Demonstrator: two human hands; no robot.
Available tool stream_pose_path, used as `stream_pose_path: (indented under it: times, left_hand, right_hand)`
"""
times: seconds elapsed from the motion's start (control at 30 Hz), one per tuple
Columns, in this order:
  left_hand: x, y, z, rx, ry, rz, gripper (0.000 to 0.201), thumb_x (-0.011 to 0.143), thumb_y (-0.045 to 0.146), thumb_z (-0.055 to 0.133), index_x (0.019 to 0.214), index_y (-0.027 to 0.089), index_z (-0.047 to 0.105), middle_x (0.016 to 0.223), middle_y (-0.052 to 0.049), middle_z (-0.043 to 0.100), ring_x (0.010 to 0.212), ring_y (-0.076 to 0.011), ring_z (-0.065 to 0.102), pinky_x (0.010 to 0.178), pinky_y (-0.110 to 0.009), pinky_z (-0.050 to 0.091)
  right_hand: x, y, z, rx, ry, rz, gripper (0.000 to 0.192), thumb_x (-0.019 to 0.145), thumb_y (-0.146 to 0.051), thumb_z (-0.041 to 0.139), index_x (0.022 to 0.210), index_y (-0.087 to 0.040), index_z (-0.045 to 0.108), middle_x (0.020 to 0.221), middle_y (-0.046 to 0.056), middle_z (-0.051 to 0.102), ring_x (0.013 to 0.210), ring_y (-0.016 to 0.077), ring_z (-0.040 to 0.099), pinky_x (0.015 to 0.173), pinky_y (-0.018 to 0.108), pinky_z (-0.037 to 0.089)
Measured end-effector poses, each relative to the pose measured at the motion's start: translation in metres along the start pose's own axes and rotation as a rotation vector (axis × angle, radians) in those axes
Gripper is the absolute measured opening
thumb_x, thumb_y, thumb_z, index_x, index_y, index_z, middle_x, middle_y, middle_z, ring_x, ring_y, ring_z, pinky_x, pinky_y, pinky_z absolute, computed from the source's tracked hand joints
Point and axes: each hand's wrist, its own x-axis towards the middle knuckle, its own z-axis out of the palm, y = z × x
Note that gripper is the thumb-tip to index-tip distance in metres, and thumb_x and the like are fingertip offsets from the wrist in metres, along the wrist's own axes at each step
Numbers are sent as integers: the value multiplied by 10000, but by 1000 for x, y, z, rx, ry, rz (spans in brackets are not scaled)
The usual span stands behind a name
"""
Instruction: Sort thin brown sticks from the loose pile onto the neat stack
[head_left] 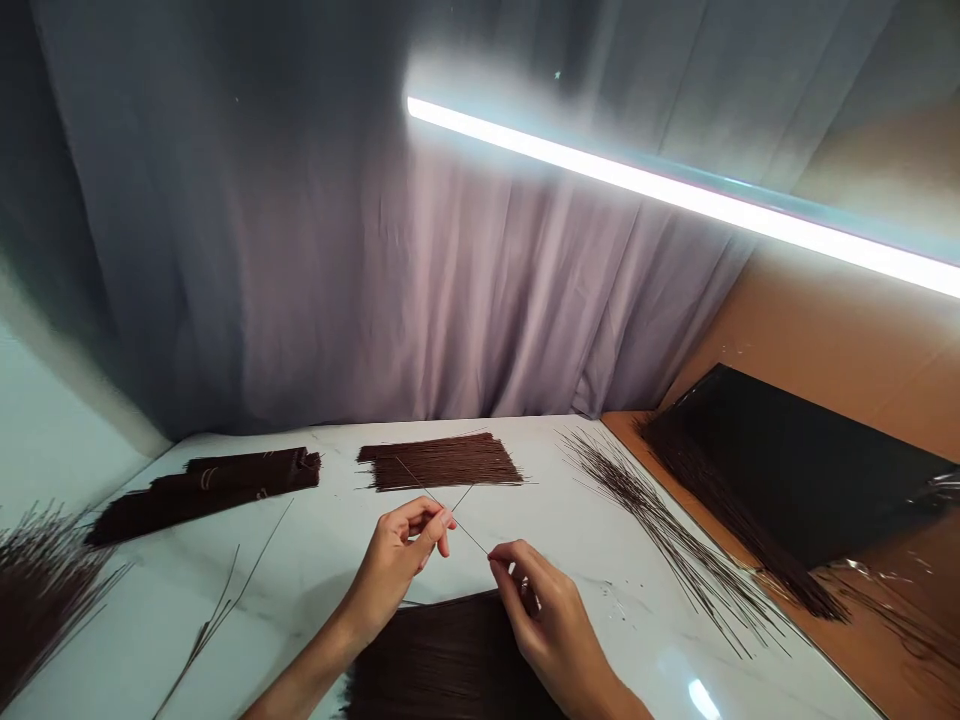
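Note:
Between my hands stretches a thin dark brown stick (pixel 471 537), slanting down to the right. My left hand (pixel 405 545) pinches it between thumb and fingertips, and its upper end sticks out past the fingers. A second thin piece (pixel 465 496) crosses there, pointing up to the right; whether it is separate I cannot tell. My right hand (pixel 547 610) pinches the lower end of the stick. Below both hands lies a dense dark brown pile of sticks (pixel 442 660), partly hidden by the right hand. Behind them is a flat row of similar sticks (pixel 442 462).
On the white marbled table (pixel 300 580), bundled sticks (pixel 225 480) lie at left, loose sticks (pixel 206 635) nearer. A blurred bunch (pixel 52 590) is at far left. Scattered sticks (pixel 667 530) lie right, beside a black sheet (pixel 787 470). A lit tube lamp (pixel 675 195) hangs before grey curtains (pixel 337 250).

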Motion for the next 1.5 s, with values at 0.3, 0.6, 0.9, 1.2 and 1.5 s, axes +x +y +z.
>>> stream_pose_path:
  times: [0.3,0.6,0.9,1.2,1.5]
  left_hand:
    - [-29,18,15,176,-584,-97,244,924,312,629,732,172,682,591,11,646,537,-113,488,546,-226,328]
    - [-15,1,11,189,-133,-7,344,989,425,557,778,172,653,681,21,610,573,-107,380,544,-228,290]
    - [-27,17,14,-48,-417,-189,287,948,395,615,784,164,656,597,18,633,505,-88,318,505,-230,217]
    - [-22,11,17,197,-354,-58,335,976,393,582,734,170,638,652,13,625,659,-131,504,616,-240,339]
    - [-19,25,4,-68,-392,-207,299,958,402,613,818,150,689,660,-30,711,512,-83,328,499,-219,222]
  right_hand:
    - [34,-7,-71,-47,-208,-97,255,1052,-376,501,929,-246,683,873,26,727,800,200,620,752,327,457]
    - [-7,-26,-35,-207,-190,-464,218,1016,-83,359,914,-215,499,735,-3,616,573,144,424,681,314,327]
    - [15,7,-38,-108,-276,-285,184,1056,-183,443,941,-223,581,825,-4,692,727,147,610,706,251,431]
    - [-5,-22,-56,-216,-33,-514,267,995,-31,397,1116,-196,568,763,10,634,628,146,534,618,263,361]
    - [-8,-5,-18,-97,-297,-202,216,1027,-165,381,837,-234,456,711,-17,543,597,140,449,582,258,330]
